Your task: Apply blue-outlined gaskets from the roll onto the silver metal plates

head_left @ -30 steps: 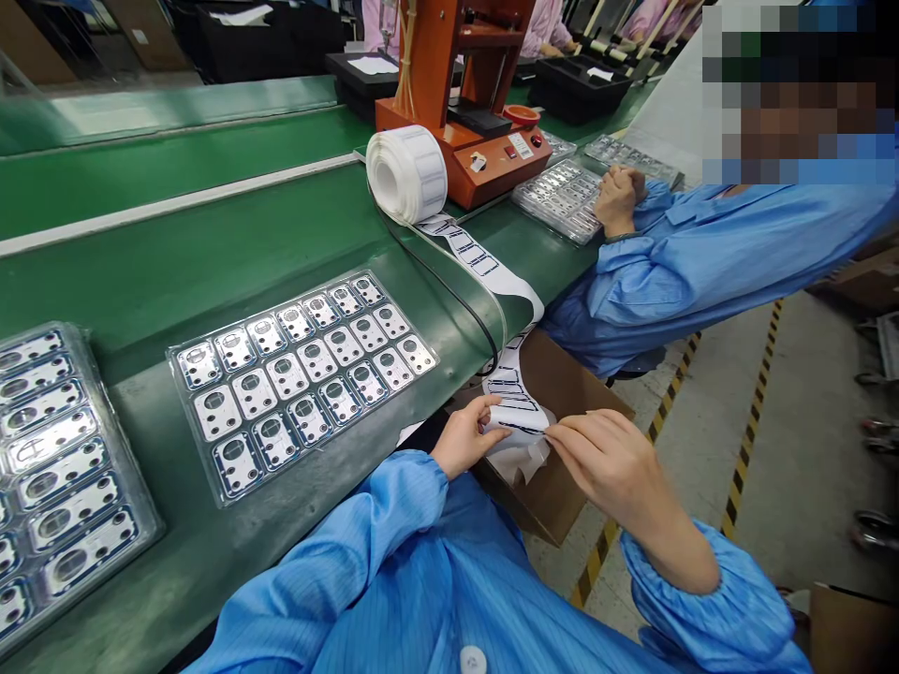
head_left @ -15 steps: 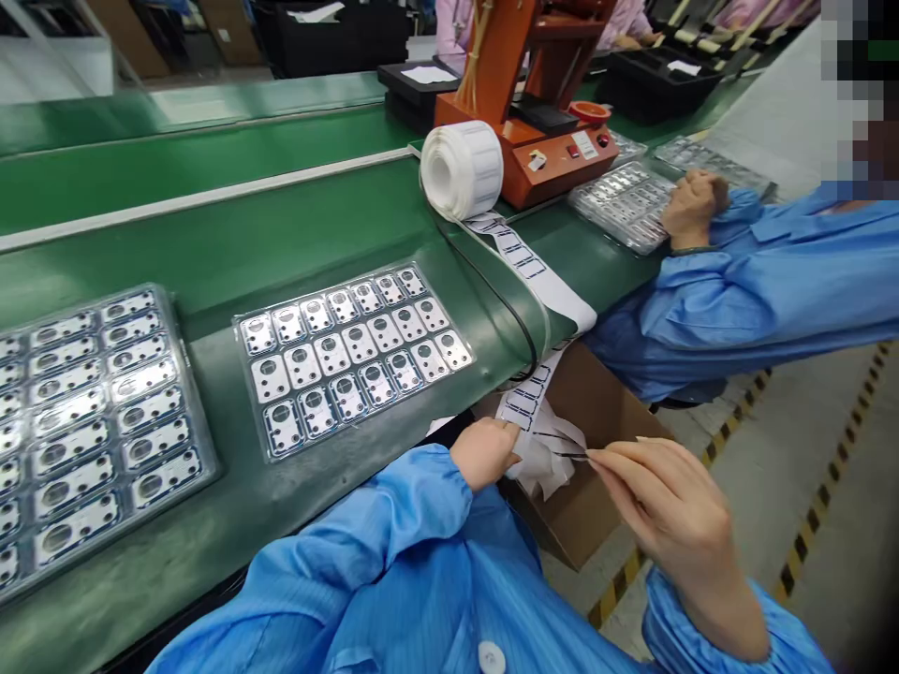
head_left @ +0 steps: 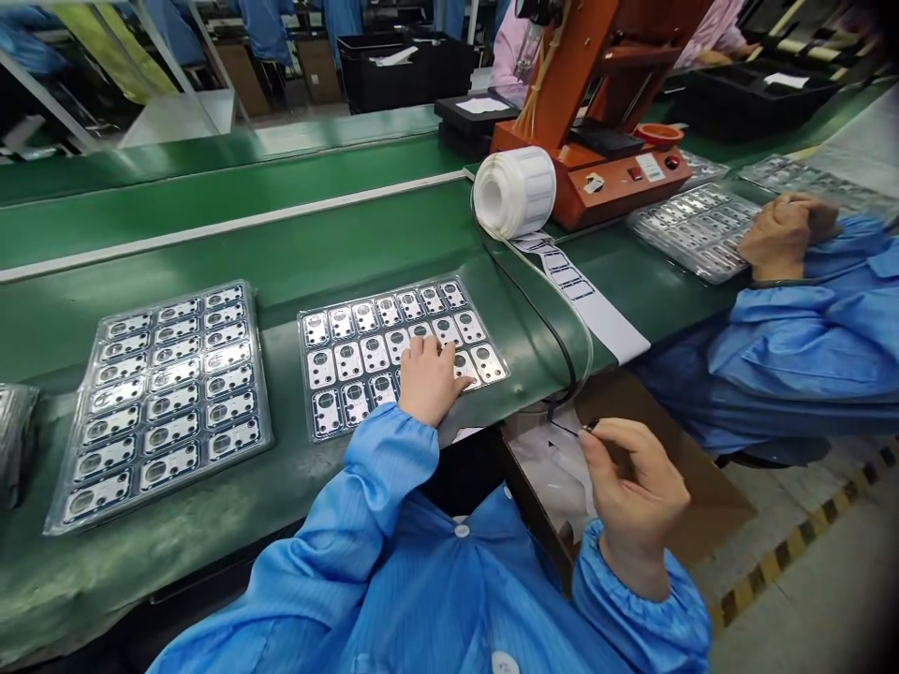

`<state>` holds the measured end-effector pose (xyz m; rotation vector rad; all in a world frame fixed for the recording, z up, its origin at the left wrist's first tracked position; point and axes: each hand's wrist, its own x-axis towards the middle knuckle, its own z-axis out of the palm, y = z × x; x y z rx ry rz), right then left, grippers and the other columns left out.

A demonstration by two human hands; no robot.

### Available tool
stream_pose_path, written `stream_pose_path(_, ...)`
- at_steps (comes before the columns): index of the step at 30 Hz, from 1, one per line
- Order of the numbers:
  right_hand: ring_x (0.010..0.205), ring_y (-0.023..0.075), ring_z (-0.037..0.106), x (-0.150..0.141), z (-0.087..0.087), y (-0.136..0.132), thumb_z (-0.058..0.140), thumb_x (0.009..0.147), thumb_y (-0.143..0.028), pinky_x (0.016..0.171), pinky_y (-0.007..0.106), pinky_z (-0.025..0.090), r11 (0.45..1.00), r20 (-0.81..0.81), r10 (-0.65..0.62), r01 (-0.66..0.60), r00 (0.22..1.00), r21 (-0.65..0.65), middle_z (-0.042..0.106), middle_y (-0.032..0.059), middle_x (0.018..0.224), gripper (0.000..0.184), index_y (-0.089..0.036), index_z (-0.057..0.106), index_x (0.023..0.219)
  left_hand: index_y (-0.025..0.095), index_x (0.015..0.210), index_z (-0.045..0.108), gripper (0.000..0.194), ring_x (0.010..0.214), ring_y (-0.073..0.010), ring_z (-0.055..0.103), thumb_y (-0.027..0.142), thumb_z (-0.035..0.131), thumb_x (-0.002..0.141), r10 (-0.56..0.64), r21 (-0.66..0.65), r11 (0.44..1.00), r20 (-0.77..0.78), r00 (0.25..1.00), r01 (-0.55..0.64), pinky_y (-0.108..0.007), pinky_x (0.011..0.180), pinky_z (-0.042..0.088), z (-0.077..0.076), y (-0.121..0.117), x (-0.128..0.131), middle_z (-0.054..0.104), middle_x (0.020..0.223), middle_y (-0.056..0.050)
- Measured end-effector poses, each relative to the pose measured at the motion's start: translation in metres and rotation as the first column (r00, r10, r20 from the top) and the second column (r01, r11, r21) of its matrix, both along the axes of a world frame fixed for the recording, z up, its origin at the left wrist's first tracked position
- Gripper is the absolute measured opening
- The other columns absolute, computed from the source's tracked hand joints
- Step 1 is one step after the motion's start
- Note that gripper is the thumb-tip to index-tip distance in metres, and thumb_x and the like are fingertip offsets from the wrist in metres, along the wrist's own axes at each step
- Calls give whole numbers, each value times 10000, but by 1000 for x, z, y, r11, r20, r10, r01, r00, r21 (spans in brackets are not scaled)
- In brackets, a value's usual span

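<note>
My left hand (head_left: 430, 379) lies on the right part of a clear plastic tray (head_left: 307, 388), fingers spread over its small silver plates (head_left: 347, 360). The fingers cover several plates. Over the bench's front edge, my right hand (head_left: 636, 491) pinches a thin dark adhesive strip (head_left: 565, 429) between thumb and forefinger. Its far end hangs out to the left, and its full shape is hard to make out. Behind it, a white backing strip (head_left: 608, 323) with dark printed outlines runs from a roll of labels (head_left: 516, 192) to the bench edge.
More filled trays (head_left: 263, 412) are stacked at the left. An orange press machine (head_left: 611, 183) stands behind the roll, with a black cable (head_left: 537, 314) nearby. Below the edge is a cardboard box (head_left: 709, 501) with white waste paper. A co-worker's hands (head_left: 783, 239) rest by trays at right.
My left hand has left the backing strip and moved left onto the tray. My right hand still pinches the dark strip. The view has swung left, showing more trays.
</note>
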<state>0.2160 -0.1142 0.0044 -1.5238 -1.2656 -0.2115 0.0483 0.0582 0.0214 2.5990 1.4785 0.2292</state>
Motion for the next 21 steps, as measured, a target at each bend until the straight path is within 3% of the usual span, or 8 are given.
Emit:
stream_pose_path(5,773,189,648,-3,-1,2,680,864,-156,709,352,529,999,26,39,-38,999,-16,676,30,818,84,-232,660,895,174,1246,618,560,1169,-360,454,579,620,858,-10,23,1000,-11,1000,11,-470,936,398,-9,-1,1,563,1232,-170)
stream_pose_path(9,751,183,658,-4,3,5,679,847,-94,688,343,538,999,174,14,-22,985,43,681,31,832,181,-240,661,952,178,1211,626,457,1199,-345,440,516,585,906,-29,10,1000,15,999,29,-459,951,398,-9,-2,3,543,1302,-150)
stream_pose_path(12,733,187,670,-4,4,6,686,846,-103,667,343,554,998,250,-27,10,968,69,682,35,829,184,-243,663,964,166,1282,570,513,1191,-337,446,491,624,889,-40,-18,999,31,999,41,-457,959,403,-10,-2,4,557,1298,-141)
stream_pose_path(21,734,192,673,-6,5,8,674,851,-99,678,345,556,998,249,-4,-12,968,64,692,40,824,185,-243,663,967,174,1224,568,479,1202,-327,459,416,712,836,-46,-7,999,67,997,47,-443,968,413,-10,2,4,569,1275,-130)
